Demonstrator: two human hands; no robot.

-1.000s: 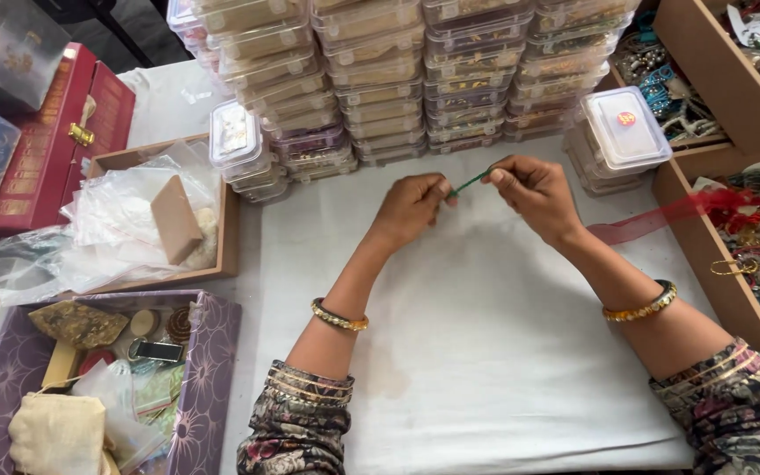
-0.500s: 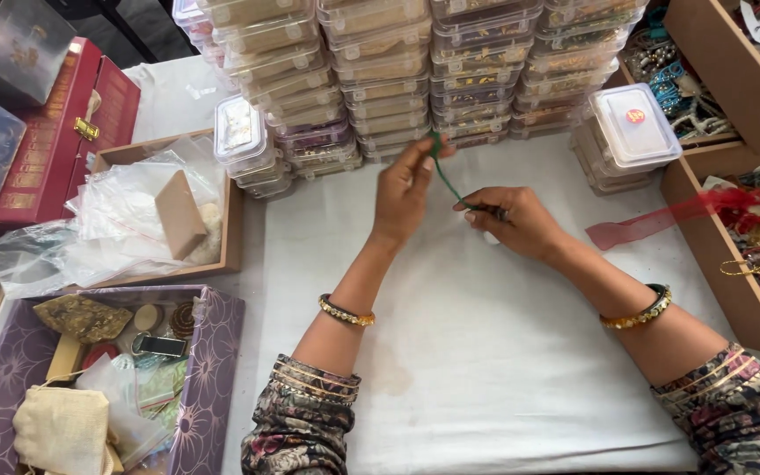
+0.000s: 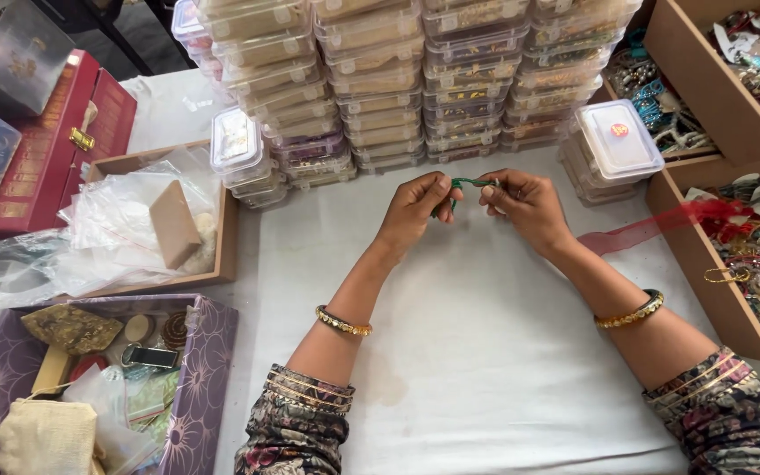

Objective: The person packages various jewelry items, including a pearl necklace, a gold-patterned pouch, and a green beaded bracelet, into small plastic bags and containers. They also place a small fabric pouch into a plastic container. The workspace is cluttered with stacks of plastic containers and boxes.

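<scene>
A person's two hands meet above a white-covered worktop [image 3: 485, 369], pinching a short green cord [image 3: 464, 184] between them. The left hand [image 3: 415, 211] grips the cord's left end, its fingers [image 3: 440, 186] curled narrow and closed on it, with a bit of green showing below the thumb. The right hand [image 3: 525, 204] holds the other end, its fingers [image 3: 492, 189] likewise pressed tight around the cord. The cord spans the small gap between the two hands, held clear of the cloth and slightly arched; its ends are hidden inside the grips.

Each wrist carries a gold bangle, left [image 3: 342, 322] and right [image 3: 631, 312], above patterned sleeves. Just beyond the hands, stacks of clear plastic boxes [image 3: 380, 88] line the back of the worktop, with a lower stack [image 3: 237, 151] at their left end and a white-lidded box [image 3: 617, 141] at the right. A strip of red ribbon [image 3: 653, 227] lies near the right forearm, running toward wooden trays [image 3: 723, 255] filled with mixed jewellery. To the left sit a wooden tray [image 3: 222, 237] of clear plastic bags, a red case [image 3: 46, 167] and a purple floral box [image 3: 204, 352] of small items.
</scene>
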